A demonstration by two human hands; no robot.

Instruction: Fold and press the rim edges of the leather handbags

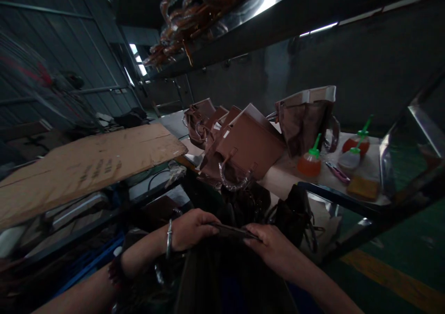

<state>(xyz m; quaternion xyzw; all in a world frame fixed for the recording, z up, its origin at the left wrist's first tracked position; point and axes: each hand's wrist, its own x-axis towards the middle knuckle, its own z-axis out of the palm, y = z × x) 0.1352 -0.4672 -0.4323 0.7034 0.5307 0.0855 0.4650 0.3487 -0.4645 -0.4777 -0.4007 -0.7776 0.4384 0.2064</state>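
My left hand and my right hand are both closed, each pinching one end of a thin dark strip between thumb and fingers. The strip stretches level between them, low in the head view. Below it everything is too dark to tell whether it is a separate piece or the edge of something larger. Just beyond my hands lies a brown handbag tilted on the bench, its plastic-wrapped handle hanging towards me. Dark bags sit under the bench edge, close to my right hand.
Another brown bag stands farther back. On the bench's right are an orange-filled bottle, a clear bottle, pink-handled scissors and a yellowish sponge. Cardboard covers the left table. Wrapped handles hang overhead.
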